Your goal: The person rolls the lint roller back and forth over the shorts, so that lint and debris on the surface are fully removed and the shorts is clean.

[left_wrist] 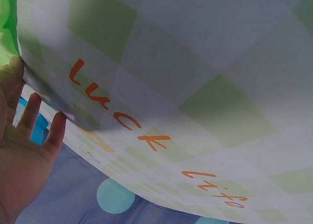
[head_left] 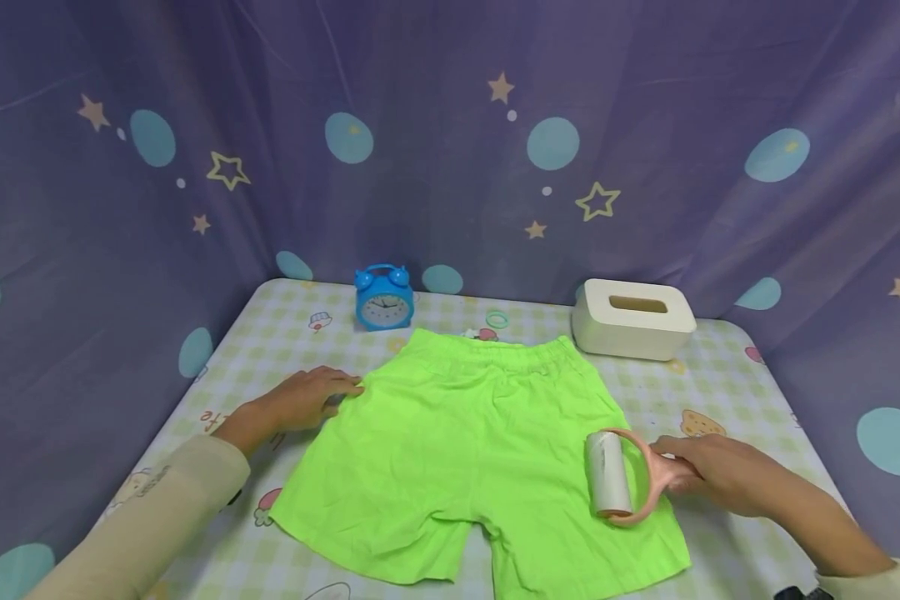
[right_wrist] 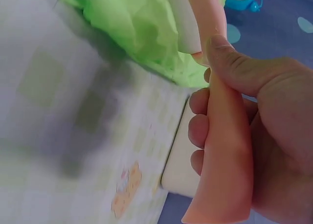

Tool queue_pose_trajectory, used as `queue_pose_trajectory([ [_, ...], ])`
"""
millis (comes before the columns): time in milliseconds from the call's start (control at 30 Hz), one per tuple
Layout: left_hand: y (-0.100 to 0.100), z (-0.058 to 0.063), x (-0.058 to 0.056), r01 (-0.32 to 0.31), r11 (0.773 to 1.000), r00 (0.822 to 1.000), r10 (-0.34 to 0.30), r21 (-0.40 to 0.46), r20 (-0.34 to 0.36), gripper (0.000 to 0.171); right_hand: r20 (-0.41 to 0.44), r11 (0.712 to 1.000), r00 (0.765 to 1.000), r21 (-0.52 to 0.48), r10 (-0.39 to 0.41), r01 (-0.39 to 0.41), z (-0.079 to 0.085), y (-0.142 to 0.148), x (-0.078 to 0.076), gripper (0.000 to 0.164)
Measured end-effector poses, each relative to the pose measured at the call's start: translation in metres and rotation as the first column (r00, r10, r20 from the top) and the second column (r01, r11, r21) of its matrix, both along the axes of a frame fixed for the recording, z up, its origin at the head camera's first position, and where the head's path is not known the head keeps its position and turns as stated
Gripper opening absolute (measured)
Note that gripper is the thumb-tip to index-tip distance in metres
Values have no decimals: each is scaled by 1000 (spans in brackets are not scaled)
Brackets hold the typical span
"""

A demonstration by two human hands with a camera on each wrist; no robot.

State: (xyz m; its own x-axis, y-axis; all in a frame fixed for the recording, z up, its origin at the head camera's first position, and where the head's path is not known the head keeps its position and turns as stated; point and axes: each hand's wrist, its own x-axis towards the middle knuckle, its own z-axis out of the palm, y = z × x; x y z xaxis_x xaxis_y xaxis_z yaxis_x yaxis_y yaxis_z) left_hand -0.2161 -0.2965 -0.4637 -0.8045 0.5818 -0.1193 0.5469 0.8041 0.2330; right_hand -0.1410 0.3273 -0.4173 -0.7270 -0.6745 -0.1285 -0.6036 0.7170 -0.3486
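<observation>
Bright green shorts (head_left: 450, 433) lie spread on the checked tablecloth, waistband toward the back. My right hand (head_left: 727, 475) grips the pink handle of a lint roller (head_left: 610, 475), fingers and thumb wrapped round it in the right wrist view. The white roll lies over the shorts' leg on the right side. My left hand (head_left: 300, 402) rests at the left edge of the shorts, fingertips right on the fabric's side. In the left wrist view its fingers (left_wrist: 30, 114) are extended toward the cloth, and the green fabric (left_wrist: 7, 33) shows only at the corner.
A blue alarm clock (head_left: 384, 298) stands at the back left of the table. A cream tissue box (head_left: 633, 321) sits at the back right. Between them lies a small green ring (head_left: 497, 319). A purple curtain (head_left: 450, 167) with stars and dots encloses the table's back and sides.
</observation>
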Motion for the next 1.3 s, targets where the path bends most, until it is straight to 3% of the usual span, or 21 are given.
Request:
queue_pose_trajectory([
  [267,1,0,-2,10,1000,1000,-10,12,-14,50,84,999,996,0,-33,33,-4,-33,-1,30],
  [533,2,-2,-1,8,1000,1000,-9,-5,-16,50,13,1000,1000,0,18,-18,-11,-68,-8,25],
  [867,1,0,1,11,1000,1000,-11,-1,-15,50,17,998,998,-25,53,-52,-19,-106,-14,26],
  [1300,1,0,0,-4,1000,1000,4,4,3,50,-22,982,984,-62,178,-179,-22,-156,-23,23],
])
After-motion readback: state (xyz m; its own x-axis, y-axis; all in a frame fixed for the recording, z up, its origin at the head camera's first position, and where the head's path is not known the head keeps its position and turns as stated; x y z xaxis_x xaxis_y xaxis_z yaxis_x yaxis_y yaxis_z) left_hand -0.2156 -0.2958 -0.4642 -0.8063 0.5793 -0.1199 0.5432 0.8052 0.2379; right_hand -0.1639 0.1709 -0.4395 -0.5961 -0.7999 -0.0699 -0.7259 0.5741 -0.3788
